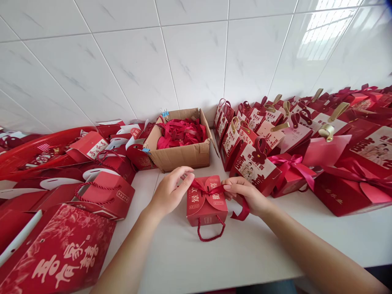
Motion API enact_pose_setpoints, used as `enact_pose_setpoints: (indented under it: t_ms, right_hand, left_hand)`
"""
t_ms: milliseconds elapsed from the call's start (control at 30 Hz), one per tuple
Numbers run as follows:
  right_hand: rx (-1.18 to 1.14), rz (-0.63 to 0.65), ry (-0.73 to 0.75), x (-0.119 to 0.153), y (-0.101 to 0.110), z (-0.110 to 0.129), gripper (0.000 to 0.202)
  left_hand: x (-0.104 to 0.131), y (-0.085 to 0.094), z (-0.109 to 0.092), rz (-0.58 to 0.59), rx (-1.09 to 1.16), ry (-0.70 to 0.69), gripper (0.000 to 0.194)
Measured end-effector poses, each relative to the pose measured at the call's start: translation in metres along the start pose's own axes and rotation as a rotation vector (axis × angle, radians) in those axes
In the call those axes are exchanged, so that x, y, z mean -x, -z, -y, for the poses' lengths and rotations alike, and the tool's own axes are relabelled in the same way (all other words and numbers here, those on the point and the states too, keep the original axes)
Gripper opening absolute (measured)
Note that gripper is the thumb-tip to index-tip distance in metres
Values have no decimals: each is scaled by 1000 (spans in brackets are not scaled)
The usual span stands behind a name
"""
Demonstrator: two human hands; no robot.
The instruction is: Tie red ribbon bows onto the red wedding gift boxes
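A small red gift box (207, 210) with gold lettering and a twisted rope handle sits on the white table, between my hands. Across its top runs a dark red ribbon (211, 188), crossed at the middle of the lid. At the box's left side my left hand (171, 190) pinches one part of the ribbon between thumb and fingers. My right hand (245, 194) grips the ribbon on the other side, and a loose end hangs below its fingers.
Behind the box stands an open cardboard box (180, 158) of red ribbons. Rows of decorated gift boxes (249, 163) fill the right. At left are more red boxes (104, 194) and a red plastic basket (18, 159). A tiled wall (196, 61) rises behind.
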State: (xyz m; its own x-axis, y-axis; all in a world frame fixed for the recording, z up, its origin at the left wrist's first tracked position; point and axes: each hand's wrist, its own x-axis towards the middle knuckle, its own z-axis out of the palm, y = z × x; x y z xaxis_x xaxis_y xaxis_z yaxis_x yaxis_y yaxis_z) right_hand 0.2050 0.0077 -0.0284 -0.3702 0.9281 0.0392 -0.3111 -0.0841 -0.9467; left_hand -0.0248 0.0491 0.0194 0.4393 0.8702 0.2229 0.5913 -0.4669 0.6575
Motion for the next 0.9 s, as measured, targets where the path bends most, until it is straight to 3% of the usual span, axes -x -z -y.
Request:
enact_pose_setpoints:
  t_ms: [133, 267, 633, 900]
  right_hand:
    - [-27, 23, -4, 1, -1, 2, 38]
    - [-53, 36, -6, 1, -1, 3, 39]
    - [-119, 8, -64, 2, -4, 8, 32]
    - [-176, -88, -107, 0, -5, 10, 29]
  left_hand:
    - [-2, 1, 2, 38, -314, 24, 46]
    - [-1, -2, 1, -84, -416, 42, 51]
    - [-1, 0, 5, -277, -219, -83, 41]
    - [-4, 1, 14, -235, -142, -57, 41]
